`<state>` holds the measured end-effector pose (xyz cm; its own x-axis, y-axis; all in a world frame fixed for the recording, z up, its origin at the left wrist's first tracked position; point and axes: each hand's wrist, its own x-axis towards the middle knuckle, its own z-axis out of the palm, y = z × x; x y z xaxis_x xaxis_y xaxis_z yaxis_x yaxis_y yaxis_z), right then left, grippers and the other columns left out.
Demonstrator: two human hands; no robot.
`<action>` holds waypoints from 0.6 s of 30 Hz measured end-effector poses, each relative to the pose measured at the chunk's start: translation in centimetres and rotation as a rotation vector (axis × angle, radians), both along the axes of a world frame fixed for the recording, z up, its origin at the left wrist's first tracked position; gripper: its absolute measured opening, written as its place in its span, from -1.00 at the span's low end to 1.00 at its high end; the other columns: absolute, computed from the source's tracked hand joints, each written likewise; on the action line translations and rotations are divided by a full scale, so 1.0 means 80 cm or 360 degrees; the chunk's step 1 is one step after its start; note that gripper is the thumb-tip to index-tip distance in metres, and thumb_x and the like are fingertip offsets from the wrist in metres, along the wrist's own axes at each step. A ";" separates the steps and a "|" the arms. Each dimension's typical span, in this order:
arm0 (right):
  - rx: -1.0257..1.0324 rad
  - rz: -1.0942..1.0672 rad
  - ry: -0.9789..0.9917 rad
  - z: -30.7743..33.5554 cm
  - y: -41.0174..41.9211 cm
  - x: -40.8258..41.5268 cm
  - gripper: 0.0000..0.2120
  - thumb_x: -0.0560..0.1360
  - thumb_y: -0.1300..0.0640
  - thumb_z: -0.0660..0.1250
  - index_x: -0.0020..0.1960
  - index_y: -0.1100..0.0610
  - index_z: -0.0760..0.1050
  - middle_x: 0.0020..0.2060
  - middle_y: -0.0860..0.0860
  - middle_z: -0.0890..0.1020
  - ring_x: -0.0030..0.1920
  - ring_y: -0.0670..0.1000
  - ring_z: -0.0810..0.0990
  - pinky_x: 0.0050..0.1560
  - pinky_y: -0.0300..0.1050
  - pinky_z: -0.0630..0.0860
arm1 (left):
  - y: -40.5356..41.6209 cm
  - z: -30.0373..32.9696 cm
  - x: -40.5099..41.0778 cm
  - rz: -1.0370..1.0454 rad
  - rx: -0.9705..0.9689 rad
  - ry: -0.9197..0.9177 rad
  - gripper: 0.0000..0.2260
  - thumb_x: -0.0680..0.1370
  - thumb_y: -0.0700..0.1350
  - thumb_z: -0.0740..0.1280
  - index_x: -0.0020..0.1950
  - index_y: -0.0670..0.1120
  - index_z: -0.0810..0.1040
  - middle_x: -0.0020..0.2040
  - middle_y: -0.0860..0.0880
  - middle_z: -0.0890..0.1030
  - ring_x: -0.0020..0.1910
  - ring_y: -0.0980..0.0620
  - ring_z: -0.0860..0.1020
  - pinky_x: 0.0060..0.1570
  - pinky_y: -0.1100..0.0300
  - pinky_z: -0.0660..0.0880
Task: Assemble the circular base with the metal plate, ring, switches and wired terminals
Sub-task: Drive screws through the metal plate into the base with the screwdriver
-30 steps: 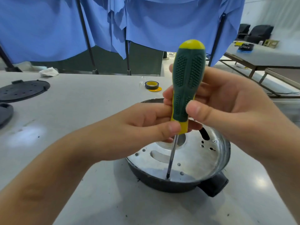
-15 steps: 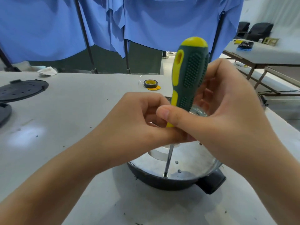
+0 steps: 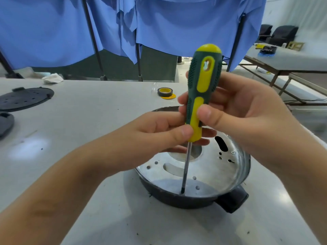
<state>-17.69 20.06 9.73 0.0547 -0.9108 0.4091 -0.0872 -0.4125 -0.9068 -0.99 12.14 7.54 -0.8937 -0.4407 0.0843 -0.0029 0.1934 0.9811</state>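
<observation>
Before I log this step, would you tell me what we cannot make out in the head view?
- Screw under the screwdriver tip: too small and shadowed at the metal plate hole.
- Far part of the plate: hidden behind the left hand and right hand.
- Underside of the circular base: hidden by its own wall.
- Items on the far table: too small.

Blue curtains [image 3: 177,23] behind grey table [image 3: 88,112]; black chairs [image 3: 281,35] far right
</observation>
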 end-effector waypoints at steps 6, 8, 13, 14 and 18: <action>-0.0123 -0.0421 0.0110 -0.009 -0.006 0.008 -0.54 0.20 0.17 0.55 -0.01 0.03 0.39 -0.28 0.00 0.61 -0.25 -0.03 0.64 -0.20 -0.10 0.61 | 0.008 -0.004 -0.008 0.0232 -0.0188 0.0048 -0.79 0.39 -0.08 0.49 0.02 -0.02 0.66 -0.06 -0.02 0.71 -0.01 0.03 0.67 0.05 0.20 0.58; -0.0159 -0.0501 0.0148 -0.012 -0.006 0.012 -0.50 0.17 0.11 0.58 -0.02 -0.02 0.39 -0.27 -0.01 0.62 -0.24 -0.06 0.65 -0.16 -0.17 0.57 | 0.013 -0.006 -0.011 0.0380 -0.0319 0.0137 -0.79 0.30 -0.09 0.56 -0.12 -0.04 0.65 -0.20 -0.04 0.70 -0.15 0.01 0.69 -0.10 0.19 0.62; -0.0181 -0.0550 0.0156 -0.013 -0.003 0.016 -0.45 0.17 0.06 0.58 0.06 0.01 0.40 -0.25 -0.02 0.61 -0.23 -0.11 0.64 -0.15 -0.27 0.54 | 0.019 -0.004 -0.012 0.0514 -0.0342 0.0288 -0.81 0.28 -0.25 0.58 -0.31 -0.06 0.60 -0.41 0.06 0.65 -0.38 0.13 0.65 -0.32 0.37 0.54; -0.0157 -0.0501 0.0121 -0.012 -0.003 0.015 -0.47 0.20 0.07 0.57 0.08 0.03 0.41 -0.25 -0.02 0.60 -0.22 -0.12 0.63 -0.16 -0.27 0.53 | 0.018 -0.003 -0.010 0.0470 -0.0322 0.0274 -0.87 0.30 -0.22 0.57 -0.25 -0.09 0.65 -0.34 0.01 0.69 -0.31 0.07 0.69 -0.25 0.33 0.58; 0.0047 -0.0077 0.0041 -0.006 0.000 0.008 -0.60 0.38 0.13 0.39 0.20 0.12 0.46 0.00 0.00 0.66 0.03 -0.08 0.65 -0.05 -0.26 0.56 | 0.010 0.003 -0.003 0.0261 -0.0190 0.0165 -0.70 0.39 -0.13 0.46 0.10 -0.16 0.65 -0.04 -0.07 0.72 -0.03 -0.05 0.69 -0.02 0.21 0.59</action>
